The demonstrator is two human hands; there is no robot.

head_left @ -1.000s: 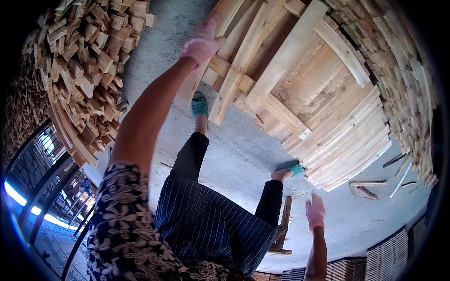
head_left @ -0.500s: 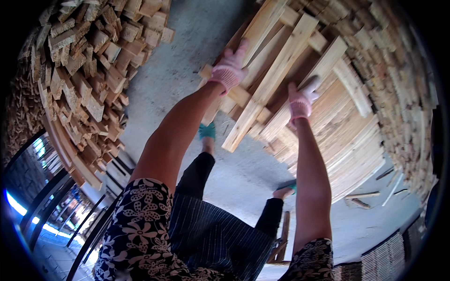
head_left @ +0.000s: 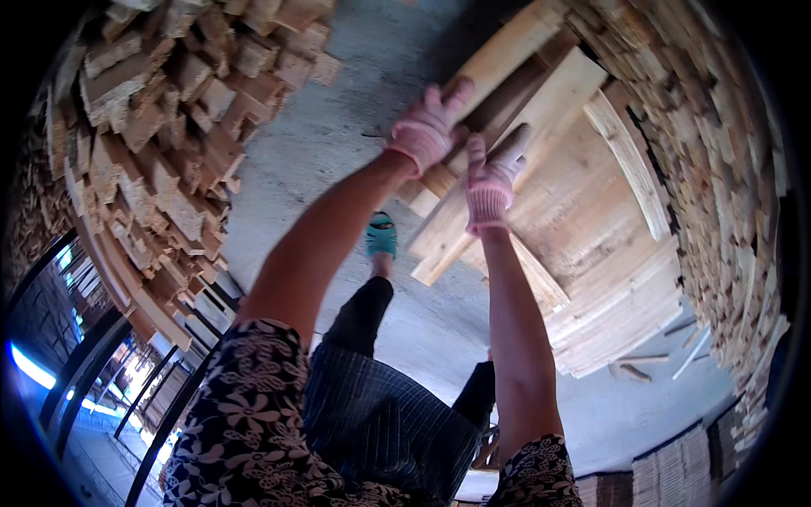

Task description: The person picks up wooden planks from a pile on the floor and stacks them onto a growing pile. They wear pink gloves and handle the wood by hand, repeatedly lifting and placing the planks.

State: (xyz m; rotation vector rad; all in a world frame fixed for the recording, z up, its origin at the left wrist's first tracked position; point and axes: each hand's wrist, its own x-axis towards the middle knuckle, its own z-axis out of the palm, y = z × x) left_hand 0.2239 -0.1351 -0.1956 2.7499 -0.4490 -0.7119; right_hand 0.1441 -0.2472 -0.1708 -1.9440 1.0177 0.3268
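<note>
My left hand (head_left: 425,131), in a pink-cuffed knit glove, is closed round the edge of a long pale plank (head_left: 511,40) at the left of a loose group of boards. To its right and nearer me, my gloved right hand (head_left: 492,176) grips another plank (head_left: 553,97), thumb and fingers apart across the wood. That plank slants from upper right to lower left, and its near end juts over the floor. Crosswise pieces of wood (head_left: 439,180) show beneath the planks, partly covered by my hands. The undersides of both grips are hidden.
A tall stack of cut wood (head_left: 160,127) rises at the left, and another stack (head_left: 710,152) curves along the right. Flat boards (head_left: 608,296) lie beside my right forearm. Wood scraps (head_left: 634,369) lie on the grey floor (head_left: 296,169). My foot in a green sandal (head_left: 382,235) stands close by.
My right hand has moved left, bringing its plank closer to my left hand. The planks lie closer together, baring more of the flat boards at the right.
</note>
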